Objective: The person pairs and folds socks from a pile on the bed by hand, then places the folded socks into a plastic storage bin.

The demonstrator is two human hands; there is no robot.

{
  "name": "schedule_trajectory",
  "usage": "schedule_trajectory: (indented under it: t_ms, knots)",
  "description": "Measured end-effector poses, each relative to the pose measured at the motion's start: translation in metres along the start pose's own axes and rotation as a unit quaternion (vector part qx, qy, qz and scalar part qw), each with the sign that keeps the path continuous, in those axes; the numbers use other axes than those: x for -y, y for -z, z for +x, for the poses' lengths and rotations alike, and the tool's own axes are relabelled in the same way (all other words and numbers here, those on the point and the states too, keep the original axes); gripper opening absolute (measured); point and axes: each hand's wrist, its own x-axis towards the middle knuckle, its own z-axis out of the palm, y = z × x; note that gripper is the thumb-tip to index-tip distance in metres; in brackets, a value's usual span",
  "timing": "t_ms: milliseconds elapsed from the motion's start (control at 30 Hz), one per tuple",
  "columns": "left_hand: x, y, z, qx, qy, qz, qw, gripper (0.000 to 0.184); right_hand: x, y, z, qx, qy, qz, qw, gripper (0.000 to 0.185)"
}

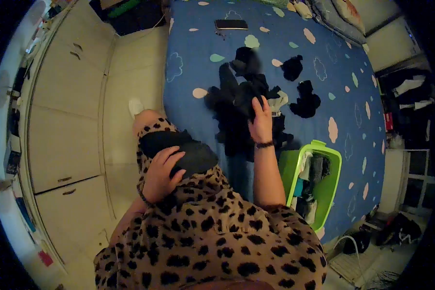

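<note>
My left hand (pixel 164 175) lies with its fingers spread on a dark grey cloth (pixel 198 158) across my lap. A black piece of cloth (pixel 152 142) is just beyond it on the thigh. Over the bed, my right hand (pixel 261 121) is closed on a dark cloth (pixel 245 99) at the pile of dark clothing (pixel 232 128). Beside its fingers lies a light grey piece (pixel 278 101). Two separate black bundles, one farther away (pixel 292 67) and one nearer (pixel 305 100), are to the right of the pile.
A green basket (pixel 334 186) with folded cloth items stands on the blue patterned bed (pixel 357 145), right of my right forearm. A phone (pixel 231 24) lies at the far side. White cabinets (pixel 65 140) line the left, with a white slipper or shoe (pixel 136 107) on the floor.
</note>
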Motion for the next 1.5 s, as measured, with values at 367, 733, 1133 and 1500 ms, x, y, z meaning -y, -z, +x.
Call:
schedule_trajectory:
  t_ms: [367,733,1133,1500]
  knots:
    - [-0.026,-0.022,0.081,-0.125,0.143,-0.433,0.881,0.03,-0.01,-0.077,-0.083,0.22,0.086,-0.275,0.932,0.019]
    - [0.008,-0.023,0.056,-0.073,0.264,-0.825,0.494,0.033,-0.009,-0.074,-0.085,0.318,-0.267,0.041,0.909,0.034]
    - [0.033,-0.009,0.034,-0.115,0.23,-0.873,0.414,0.036,-0.025,-0.057,-0.078,0.283,-0.173,0.119,0.936,0.032]
    - [0.028,0.001,0.027,-0.066,0.21,-0.877,0.426,0.046,-0.043,-0.048,-0.077,0.172,-0.121,-0.129,0.969,0.017]
